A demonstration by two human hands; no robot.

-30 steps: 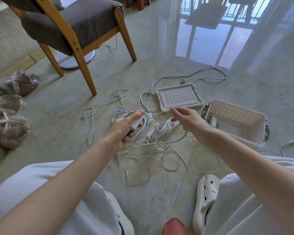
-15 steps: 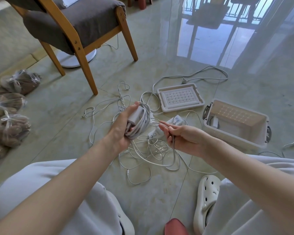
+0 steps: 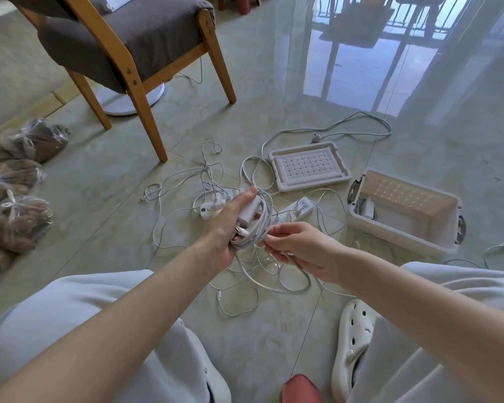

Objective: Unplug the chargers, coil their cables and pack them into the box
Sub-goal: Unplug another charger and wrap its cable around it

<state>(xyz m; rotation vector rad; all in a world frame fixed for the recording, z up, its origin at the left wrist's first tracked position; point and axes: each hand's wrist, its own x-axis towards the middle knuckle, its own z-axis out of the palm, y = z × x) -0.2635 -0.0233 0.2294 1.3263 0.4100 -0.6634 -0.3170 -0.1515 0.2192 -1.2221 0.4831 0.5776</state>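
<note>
My left hand (image 3: pixel 226 228) grips a white charger (image 3: pixel 249 210) with its cable coiled in loops around it. My right hand (image 3: pixel 298 247) pinches the loose run of that same cable (image 3: pixel 291 287) just right of the coil; the rest hangs down in a loop to the floor. Beyond the hands lies a white power strip (image 3: pixel 298 207) with more chargers (image 3: pixel 216 203) plugged into a second strip, amid tangled white cables. The open white box (image 3: pixel 405 225) stands at the right with one charger (image 3: pixel 368 209) inside. Its lid (image 3: pixel 309 165) lies on the floor behind.
A wooden armchair (image 3: pixel 134 45) with a grey cushion stands at the back left, a white round base (image 3: pixel 128 103) under it. Tied plastic bags (image 3: pixel 18 216) line the left edge. My white clog (image 3: pixel 354 344) and knees are in front. A cable end (image 3: pixel 498 248) lies right of the box.
My left hand has lifted the charger and coil closer to me. My right hand swung from over the power strip down and in toward the coil, bringing the cable round it.
</note>
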